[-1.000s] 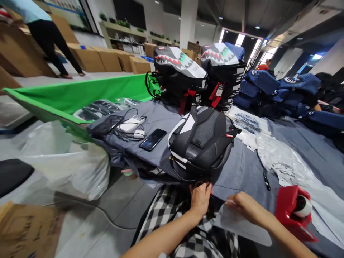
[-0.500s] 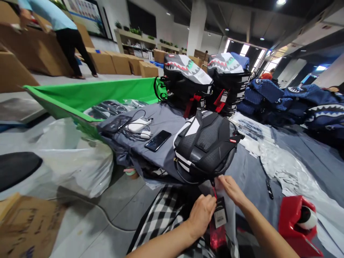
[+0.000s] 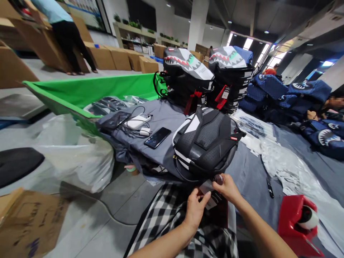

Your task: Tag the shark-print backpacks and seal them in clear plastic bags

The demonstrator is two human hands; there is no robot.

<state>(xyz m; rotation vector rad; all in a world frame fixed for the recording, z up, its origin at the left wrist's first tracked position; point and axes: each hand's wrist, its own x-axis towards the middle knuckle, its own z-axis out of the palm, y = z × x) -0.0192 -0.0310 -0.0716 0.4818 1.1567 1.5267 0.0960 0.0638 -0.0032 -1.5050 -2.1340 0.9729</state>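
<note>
A black backpack [image 3: 206,143] with white panels lies on the grey-covered table, its padded back facing up. At its near edge, my right hand [image 3: 227,188] is closed in a pinch on a thin piece of clear plastic [image 3: 206,187]. My left hand [image 3: 195,209] has thumb and fingers closed on the other side of that plastic. Just below the fingers hangs a dark hang tag [image 3: 211,202] with a pale label, tilted and partly hidden by the hands. Checkered cloth [image 3: 158,218] covers my lap underneath.
A phone [image 3: 157,138] and a white charger with cables [image 3: 138,122] lie left of the backpack. Shark-mouth backpacks [image 3: 188,71] are stacked behind it. A red tape dispenser [image 3: 292,222] and a black pen [image 3: 270,188] are at right. One person bends over cartons at far left.
My left hand has risen and turned, with its thumb now showing. Clear plastic now shows between both hands, and the hang tag has tilted. At far right, a blue bag has shifted.
</note>
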